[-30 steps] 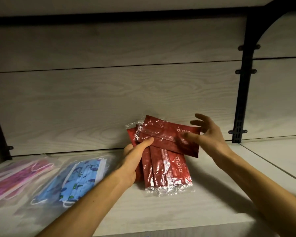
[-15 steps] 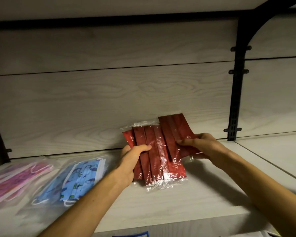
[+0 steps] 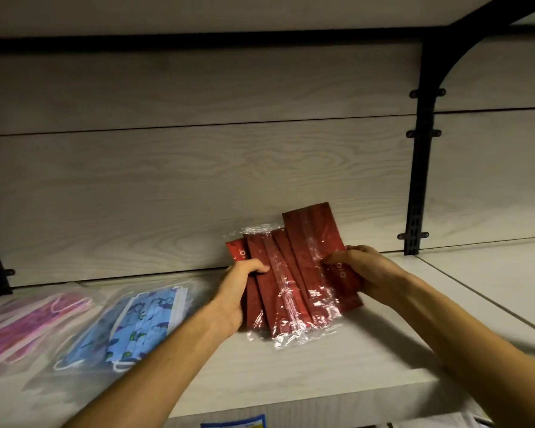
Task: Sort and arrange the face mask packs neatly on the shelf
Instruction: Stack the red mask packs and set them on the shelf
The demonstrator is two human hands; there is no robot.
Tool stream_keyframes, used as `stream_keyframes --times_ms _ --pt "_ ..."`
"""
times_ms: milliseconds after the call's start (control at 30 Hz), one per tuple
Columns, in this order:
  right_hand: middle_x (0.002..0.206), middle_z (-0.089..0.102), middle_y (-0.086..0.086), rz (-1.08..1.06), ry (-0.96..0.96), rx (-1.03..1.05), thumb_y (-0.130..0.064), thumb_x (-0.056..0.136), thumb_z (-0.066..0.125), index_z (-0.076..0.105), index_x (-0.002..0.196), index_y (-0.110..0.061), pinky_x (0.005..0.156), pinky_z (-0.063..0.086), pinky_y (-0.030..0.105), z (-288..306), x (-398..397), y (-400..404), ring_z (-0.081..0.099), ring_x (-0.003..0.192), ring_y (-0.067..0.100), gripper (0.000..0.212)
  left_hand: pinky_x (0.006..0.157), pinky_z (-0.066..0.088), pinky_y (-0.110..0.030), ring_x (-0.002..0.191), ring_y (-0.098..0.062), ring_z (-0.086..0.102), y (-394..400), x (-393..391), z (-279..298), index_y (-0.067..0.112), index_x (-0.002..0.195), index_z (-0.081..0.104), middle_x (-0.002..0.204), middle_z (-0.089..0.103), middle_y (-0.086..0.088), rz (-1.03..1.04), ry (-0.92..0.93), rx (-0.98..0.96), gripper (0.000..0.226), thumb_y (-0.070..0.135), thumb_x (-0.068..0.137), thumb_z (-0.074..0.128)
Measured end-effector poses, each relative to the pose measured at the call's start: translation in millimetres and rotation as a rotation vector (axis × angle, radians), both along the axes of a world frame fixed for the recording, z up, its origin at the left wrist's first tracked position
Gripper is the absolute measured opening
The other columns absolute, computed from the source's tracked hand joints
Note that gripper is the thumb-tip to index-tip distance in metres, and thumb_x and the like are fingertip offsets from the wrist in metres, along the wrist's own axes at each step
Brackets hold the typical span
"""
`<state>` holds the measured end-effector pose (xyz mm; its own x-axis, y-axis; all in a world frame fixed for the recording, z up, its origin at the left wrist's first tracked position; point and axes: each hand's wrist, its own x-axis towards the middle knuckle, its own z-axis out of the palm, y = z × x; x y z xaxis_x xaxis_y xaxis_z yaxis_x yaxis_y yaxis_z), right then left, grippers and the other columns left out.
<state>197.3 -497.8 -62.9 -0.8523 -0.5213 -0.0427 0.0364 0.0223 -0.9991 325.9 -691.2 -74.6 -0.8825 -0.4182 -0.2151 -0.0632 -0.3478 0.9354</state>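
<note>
Both hands are closed on the red mask packs [image 3: 286, 279]. One side of the bunch is pinched by the left hand [image 3: 238, 291], with the thumb on top and the fingers hidden behind. The other side is pinched by the right hand [image 3: 360, 273], where one longer pack is held on top of the rest. The bunch is held between the two hands, leaning back toward the wall [image 3: 198, 186], with its bottom edge low over the shelf [image 3: 290, 375]. Whether it touches the shelf cannot be told.

The packs are judged to be light, thin and bendy. The clear wrap is shiny, so it is likely to be slippery, and the packs may slide apart like a fan. The side edges are best held, as is done now, so the bunch can be squeezed straight and tapped even.

Past the left hand, blue mask packs [image 3: 136, 325] are laid flat on the shelf, and pink mask packs [image 3: 28, 329] are laid further out that way. Past the right hand, bare shelf is seen, and a black bracket [image 3: 420, 149] is fixed to the wall. The shelf is flat, pale wood. Plenty of room is left under the hands. The light is dim.
</note>
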Motion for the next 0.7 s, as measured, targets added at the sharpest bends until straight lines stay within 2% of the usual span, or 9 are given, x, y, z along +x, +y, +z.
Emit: stream_keyframes --times_ms 33,100,167,267,367,433,567,700 --pt "0.098 0.073 0.026 -0.035 -0.003 -0.036 -0.005 0.085 0.071 0.066 0.111 0.010 0.081 0.058 0.046 1.8 -2.9 2.1 0.069 0.080 0.033 0.031 0.066 0.061 -0.040 0.068 -0.032 0.070 -0.3 0.6 0.6 0.004 0.114 0.070 0.086 0.074 -0.017 0.008 -0.006 -0.005 0.039 0.016 0.077 0.068" --pt "0.089 0.071 0.024 -0.094 -0.023 -0.132 -0.006 0.085 0.067 0.067 0.108 0.010 0.072 0.055 0.043 5.3 -7.5 7.7 0.067 0.071 0.028 0.028 0.068 0.060 -0.040 0.071 -0.032 0.069 -1.1 0.3 0.9 0.000 0.124 0.065 0.090 0.072 -0.019 0.029 -0.006 -0.029 0.048 0.014 0.078 0.069" --pt "0.078 0.067 0.014 -0.105 -0.056 -0.237 -0.009 0.087 0.062 0.066 0.100 0.002 0.060 0.050 0.035 8.9 -10.5 12.4 0.062 0.060 0.021 0.018 0.076 0.060 -0.049 0.081 -0.035 0.069 -1.1 -0.2 1.1 0.002 0.132 0.059 0.100 0.072 -0.023 0.046 0.001 -0.042 0.058 0.012 0.077 0.072" --pt "0.070 0.064 0.006 -0.011 -0.110 -0.326 -0.010 0.088 0.058 0.063 0.093 -0.006 0.054 0.047 0.028 10.3 -12.8 16.1 0.059 0.055 0.015 0.008 0.082 0.059 -0.059 0.091 -0.040 0.072 -1.8 -1.2 1.4 0.003 0.133 0.056 0.112 0.072 -0.026 0.070 0.010 -0.063 0.063 0.011 0.074 0.079" --pt "0.077 0.066 0.009 0.099 -0.133 -0.189 -0.009 0.089 0.062 0.065 0.099 -0.003 0.052 0.049 0.027 5.9 -7.8 8.4 0.061 0.059 0.017 0.011 0.075 0.061 -0.057 0.089 -0.038 0.075 -1.3 -2.1 0.2 0.005 0.127 0.061 0.105 0.075 -0.024 0.096 0.044 -0.077 0.063 0.010 0.069 0.087" --pt "0.080 0.069 0.012 0.170 -0.141 -0.077 -0.008 0.088 0.067 0.068 0.099 -0.001 0.053 0.054 0.028 1.5 -1.7 0.3 0.065 0.063 0.019 0.013 0.083 0.060 -0.059 0.094 -0.039 0.075 0.3 -1.5 -0.8 0.006 0.124 0.064 0.104 0.076 -0.021 0.090 0.069 -0.093 0.071 0.014 0.060 0.094" --pt "0.097 0.074 0.017 0.222 -0.188 -0.038 -0.009 0.083 0.073 0.074 0.095 -0.002 0.071 0.063 0.035 -2.0 0.5 -5.9 0.073 0.077 0.025 0.014 0.100 0.052 -0.056 0.110 -0.040 0.068 2.0 -1.0 -3.8 0.008 0.124 0.065 0.115 0.073 -0.017 0.075 0.099 -0.157 0.099 0.033 0.035 0.099" --pt "0.088 0.075 0.013 0.195 -0.145 -0.020 -0.014 0.087 0.072 0.074 0.093 -0.005 0.059 0.059 0.031 -1.2 0.1 -4.9 0.072 0.068 0.022 0.011 0.103 0.049 -0.055 0.115 -0.038 0.066 3.3 -1.4 -3.7 0.010 0.126 0.063 0.120 0.071 -0.016 0.077 0.107 -0.190 0.103 0.045 0.035 0.097"
